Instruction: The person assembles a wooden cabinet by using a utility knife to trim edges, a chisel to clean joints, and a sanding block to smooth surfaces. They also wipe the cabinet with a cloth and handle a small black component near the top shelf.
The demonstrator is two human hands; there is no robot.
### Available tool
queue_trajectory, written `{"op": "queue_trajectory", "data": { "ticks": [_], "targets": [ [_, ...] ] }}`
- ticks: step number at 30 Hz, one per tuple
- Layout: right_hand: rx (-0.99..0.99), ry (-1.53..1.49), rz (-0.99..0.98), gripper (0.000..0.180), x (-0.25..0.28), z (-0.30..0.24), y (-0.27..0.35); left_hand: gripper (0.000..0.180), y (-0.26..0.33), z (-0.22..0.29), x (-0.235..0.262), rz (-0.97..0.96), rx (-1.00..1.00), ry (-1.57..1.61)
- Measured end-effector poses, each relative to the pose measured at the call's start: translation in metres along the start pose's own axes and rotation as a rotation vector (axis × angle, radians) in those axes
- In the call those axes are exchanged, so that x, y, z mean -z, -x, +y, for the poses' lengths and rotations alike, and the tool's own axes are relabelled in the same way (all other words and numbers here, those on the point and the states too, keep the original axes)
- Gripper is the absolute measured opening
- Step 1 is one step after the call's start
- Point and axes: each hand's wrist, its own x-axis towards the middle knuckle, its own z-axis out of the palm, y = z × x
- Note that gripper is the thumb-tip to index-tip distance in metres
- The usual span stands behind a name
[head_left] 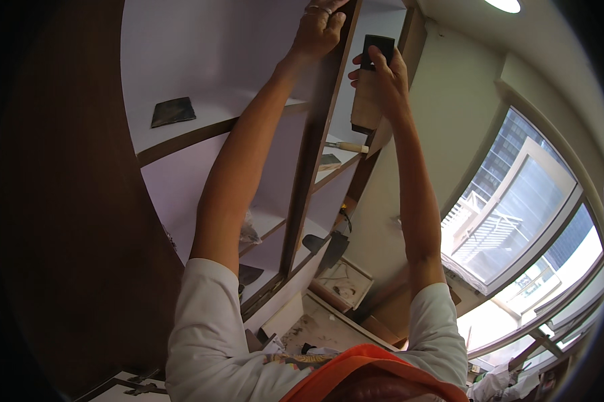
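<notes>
Both my arms are raised to a tall cabinet with dark brown edges and pale inner walls. At the top of the view my left hand (pixel 317 33) is closed around the edge of the brown upright (pixel 323 107); its fingertips are partly cut off by the frame. Just right of it, my right hand (pixel 394 77) grips a long tan block (pixel 365 100) with black ends, which looks like a sanding block wrapped in black paper. My thumb presses on its black upper part, and fingers show behind its left side. The block is held upright in front of the narrow right-hand compartment.
A square of black sandpaper (pixel 173 112) lies on the left shelf. A wooden-handled tool (pixel 349 147) and a small dark-topped block (pixel 329 161) rest on the right shelf. Lower down are a clear plastic bag (pixel 250 231) and a black sheet (pixel 250 274). An open window (pixel 516 208) stands right.
</notes>
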Motion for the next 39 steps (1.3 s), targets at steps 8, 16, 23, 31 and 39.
{"op": "queue_trajectory", "data": {
  "ticks": [8,16,23,31,39],
  "targets": [
    [-0.014,0.049,0.033,0.03,-0.026,0.008,-0.051,0.035,0.011,0.006,0.0,0.094,0.054,0.037],
    [0.043,0.205,0.102,0.033,-0.039,0.006,-0.058,0.032,0.015,0.013,0.007,0.079,0.121,0.069],
    [-0.029,0.277,0.153,0.04,-0.026,0.02,-0.074,0.039,0.015,0.022,0.012,0.076,0.09,0.064],
    [-0.153,0.314,0.207,0.044,-0.014,0.023,-0.091,0.042,0.017,0.03,0.015,0.056,0.086,0.049],
    [-0.09,0.301,0.132,0.044,-0.028,0.007,-0.067,0.043,0.018,0.032,0.023,0.004,0.096,0.007]
  ]
}}
